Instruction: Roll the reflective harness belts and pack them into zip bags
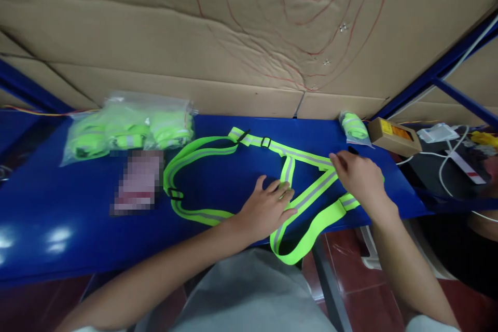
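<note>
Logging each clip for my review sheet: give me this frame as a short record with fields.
surface: blue table
main item: neon reflective strap harness, spread flat, one loop hanging over the near edge
left hand: flat on a strap
right hand: resting on the strap junction; grip unclear
left side: bagged harnesses
right side: one small bagged roll, cardboard box

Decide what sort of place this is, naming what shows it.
Probably a packing bench in a workshop: a blue metal table backed by cardboard sheets, bagged neon reflective straps piled on it, and one reflective harness spread out across it.
</note>
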Action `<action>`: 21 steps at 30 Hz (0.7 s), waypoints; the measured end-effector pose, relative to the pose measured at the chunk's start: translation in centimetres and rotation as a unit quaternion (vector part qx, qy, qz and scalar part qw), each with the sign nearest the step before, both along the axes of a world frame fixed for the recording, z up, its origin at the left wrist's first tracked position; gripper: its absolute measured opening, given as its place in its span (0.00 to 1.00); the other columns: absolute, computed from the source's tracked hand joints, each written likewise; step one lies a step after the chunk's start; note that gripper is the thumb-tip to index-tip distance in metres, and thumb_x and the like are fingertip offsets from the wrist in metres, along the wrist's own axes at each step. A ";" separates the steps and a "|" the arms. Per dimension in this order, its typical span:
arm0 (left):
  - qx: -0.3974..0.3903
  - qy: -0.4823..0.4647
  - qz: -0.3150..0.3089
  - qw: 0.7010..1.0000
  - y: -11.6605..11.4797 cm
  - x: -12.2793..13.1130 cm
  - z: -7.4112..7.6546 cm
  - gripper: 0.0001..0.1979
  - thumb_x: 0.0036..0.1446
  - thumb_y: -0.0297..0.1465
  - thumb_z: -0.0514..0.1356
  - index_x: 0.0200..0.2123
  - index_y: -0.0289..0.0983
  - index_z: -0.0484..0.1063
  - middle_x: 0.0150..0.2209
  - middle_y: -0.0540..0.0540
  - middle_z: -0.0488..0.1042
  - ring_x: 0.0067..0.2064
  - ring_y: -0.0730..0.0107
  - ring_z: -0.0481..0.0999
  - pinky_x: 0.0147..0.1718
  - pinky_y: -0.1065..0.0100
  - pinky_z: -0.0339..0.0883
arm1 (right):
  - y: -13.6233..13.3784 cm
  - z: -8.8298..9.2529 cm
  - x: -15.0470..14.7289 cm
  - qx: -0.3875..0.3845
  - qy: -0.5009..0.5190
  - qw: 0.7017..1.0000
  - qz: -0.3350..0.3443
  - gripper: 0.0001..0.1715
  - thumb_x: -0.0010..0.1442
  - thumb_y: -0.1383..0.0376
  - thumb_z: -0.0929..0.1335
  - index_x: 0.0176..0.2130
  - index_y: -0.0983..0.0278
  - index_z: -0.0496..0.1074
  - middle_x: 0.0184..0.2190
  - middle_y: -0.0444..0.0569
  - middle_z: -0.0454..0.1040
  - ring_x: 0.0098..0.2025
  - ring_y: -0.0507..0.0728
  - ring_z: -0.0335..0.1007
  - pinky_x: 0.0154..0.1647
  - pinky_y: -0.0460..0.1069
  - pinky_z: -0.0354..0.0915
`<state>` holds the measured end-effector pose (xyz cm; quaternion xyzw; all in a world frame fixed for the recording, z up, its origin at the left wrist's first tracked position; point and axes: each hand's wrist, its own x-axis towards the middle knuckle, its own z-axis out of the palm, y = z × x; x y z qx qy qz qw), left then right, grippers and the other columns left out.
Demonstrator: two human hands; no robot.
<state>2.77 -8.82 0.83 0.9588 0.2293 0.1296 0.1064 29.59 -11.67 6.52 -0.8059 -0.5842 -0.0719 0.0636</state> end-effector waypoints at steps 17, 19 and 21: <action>-0.046 0.128 0.392 0.910 14.5 -12.9 1.9 0.16 0.69 0.40 0.54 0.52 0.40 0.74 0.45 0.41 0.81 0.48 0.52 0.80 0.45 0.61 0.70 | 14.8 -9.6 -5.7 -0.017 0.180 0.943 0.278 0.41 0.73 0.43 0.57 0.74 0.60 0.55 0.78 0.56 0.36 0.79 0.66 0.35 0.77 0.69 0.32; -0.032 0.121 0.404 0.906 14.8 -12.8 1.4 0.15 0.69 0.39 0.53 0.49 0.40 0.75 0.43 0.41 0.81 0.46 0.52 0.81 0.42 0.61 0.69 | 15.3 -9.1 -4.8 -0.025 0.262 0.926 0.269 0.41 0.73 0.41 0.54 0.74 0.58 0.56 0.78 0.53 0.42 0.79 0.64 0.38 0.77 0.67 0.36; -0.019 0.122 0.406 0.906 14.8 -12.6 1.1 0.15 0.69 0.38 0.53 0.49 0.39 0.75 0.43 0.40 0.81 0.45 0.51 0.81 0.41 0.61 0.69 | 15.6 -8.3 -3.6 -0.025 0.346 0.900 0.264 0.40 0.74 0.42 0.49 0.73 0.57 0.57 0.75 0.52 0.54 0.76 0.60 0.49 0.76 0.64 0.47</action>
